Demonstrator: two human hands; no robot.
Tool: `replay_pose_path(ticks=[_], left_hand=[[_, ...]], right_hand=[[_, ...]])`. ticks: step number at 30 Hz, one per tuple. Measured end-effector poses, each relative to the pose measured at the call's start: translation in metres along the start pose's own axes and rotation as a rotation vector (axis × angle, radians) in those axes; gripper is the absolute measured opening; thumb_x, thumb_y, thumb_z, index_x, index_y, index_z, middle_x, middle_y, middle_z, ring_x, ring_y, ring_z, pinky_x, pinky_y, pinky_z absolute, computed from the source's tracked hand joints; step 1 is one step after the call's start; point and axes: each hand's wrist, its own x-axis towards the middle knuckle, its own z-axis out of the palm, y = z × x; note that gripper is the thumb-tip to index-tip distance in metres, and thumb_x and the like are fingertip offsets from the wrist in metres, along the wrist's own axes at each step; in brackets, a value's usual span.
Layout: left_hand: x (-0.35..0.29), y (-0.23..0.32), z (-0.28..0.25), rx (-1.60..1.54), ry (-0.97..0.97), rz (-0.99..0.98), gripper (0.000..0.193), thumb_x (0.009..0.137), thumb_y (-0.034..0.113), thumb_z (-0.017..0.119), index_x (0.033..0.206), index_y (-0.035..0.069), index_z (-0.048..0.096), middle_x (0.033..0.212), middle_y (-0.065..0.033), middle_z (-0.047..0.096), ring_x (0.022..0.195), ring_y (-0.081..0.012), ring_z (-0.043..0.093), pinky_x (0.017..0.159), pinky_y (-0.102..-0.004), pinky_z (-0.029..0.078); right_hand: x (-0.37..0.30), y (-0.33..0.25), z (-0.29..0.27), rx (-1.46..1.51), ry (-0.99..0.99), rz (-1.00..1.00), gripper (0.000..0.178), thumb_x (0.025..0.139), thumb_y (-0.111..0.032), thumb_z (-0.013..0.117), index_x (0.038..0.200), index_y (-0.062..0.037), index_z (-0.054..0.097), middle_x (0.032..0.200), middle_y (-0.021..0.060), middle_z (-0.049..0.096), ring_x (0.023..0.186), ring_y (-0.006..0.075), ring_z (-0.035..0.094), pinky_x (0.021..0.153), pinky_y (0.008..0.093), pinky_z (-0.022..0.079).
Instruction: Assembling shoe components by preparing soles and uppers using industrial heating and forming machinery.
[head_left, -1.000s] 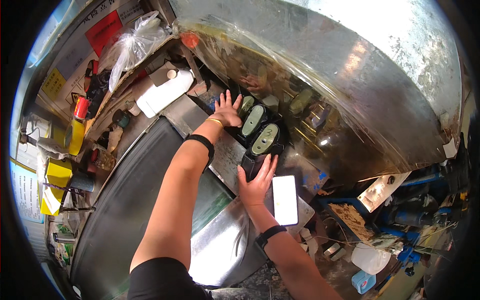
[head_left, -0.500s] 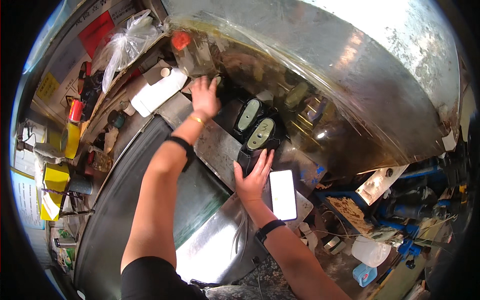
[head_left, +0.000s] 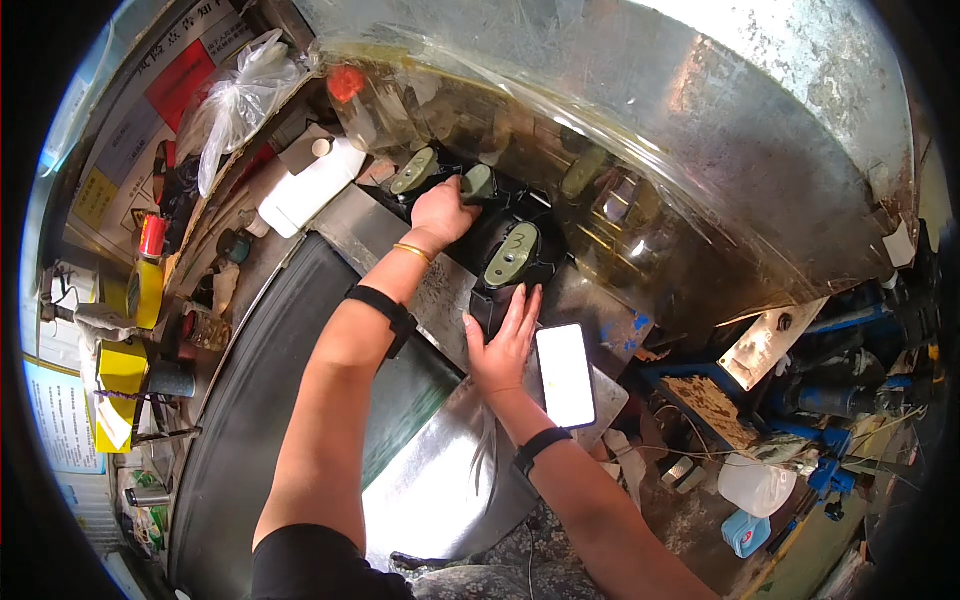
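Note:
Black shoe uppers pulled over green-topped shoe lasts stand in a group on a metal surface. My right hand wraps thumb and fingers round the near end of the closest shoe last. My left hand is closed at the middle shoe last, its fingertips partly hidden against the black upper. A third shoe last stands at the far left, just beyond the left hand and apart from it.
A phone with a bright white screen lies right of my right hand. A dark conveyor belt runs beneath my left forearm. Behind the lasts hangs a clear plastic sheet under a metal hood. A plastic bottle with a red cap stands far left.
My left hand has moved right, from the far-left last to the middle one. The middle last now sits farther back and left, apart from the closest last. My right hand keeps its hold.

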Motion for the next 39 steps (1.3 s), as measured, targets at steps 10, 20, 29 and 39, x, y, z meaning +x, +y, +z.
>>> replay_pose_path(ticks=[10, 20, 29, 39], left_hand=[[-0.164, 0.024, 0.023, -0.28, 0.314, -0.093, 0.059, 0.087, 0.019, 0.063, 0.138, -0.003, 0.042, 0.138, -0.0294, 0.044, 0.13, -0.0438, 0.041, 0.11, -0.0463, 0.032], [-0.393, 0.02, 0.042, -0.159, -0.022, 0.163, 0.065, 0.088, 0.036, 0.059, 0.14, -0.001, 0.042, 0.149, -0.0224, 0.035, 0.141, -0.0412, 0.026, 0.116, -0.0517, 0.019], [-0.393, 0.023, 0.04, -0.152, 0.053, 0.195, 0.055, 0.088, 0.033, 0.058, 0.131, 0.0, 0.052, 0.146, -0.0221, 0.039, 0.139, -0.0423, 0.029, 0.114, -0.0522, 0.022], [-0.397, 0.021, 0.05, -0.068, 0.198, 0.261, 0.052, 0.089, 0.037, 0.055, 0.127, 0.001, 0.056, 0.144, -0.0218, 0.043, 0.137, -0.0408, 0.033, 0.114, -0.0516, 0.024]], right_hand=[[0.015, -0.018, -0.012, 0.049, -0.06, 0.072, 0.102, 0.077, -0.031, 0.076, 0.149, 0.0019, 0.011, 0.146, 0.0405, 0.016, 0.137, 0.0535, 0.019, 0.114, 0.0552, 0.019], [0.06, -0.034, -0.002, -0.198, -0.135, 0.124, 0.086, 0.073, -0.034, 0.077, 0.132, 0.0093, 0.032, 0.112, 0.0364, 0.051, 0.104, 0.0485, 0.054, 0.096, 0.0473, 0.044], [0.09, -0.035, 0.041, -0.182, -0.164, 0.316, 0.107, 0.076, -0.036, 0.078, 0.146, 0.0069, 0.011, 0.144, 0.0415, 0.024, 0.137, 0.0499, 0.027, 0.115, 0.0436, 0.026], [-0.027, -0.207, -0.245, 0.739, -0.772, 0.043, 0.019, 0.097, -0.01, 0.055, 0.104, 0.0038, 0.066, 0.074, 0.0056, 0.064, 0.058, 0.0107, 0.057, 0.055, 0.025, 0.047]])
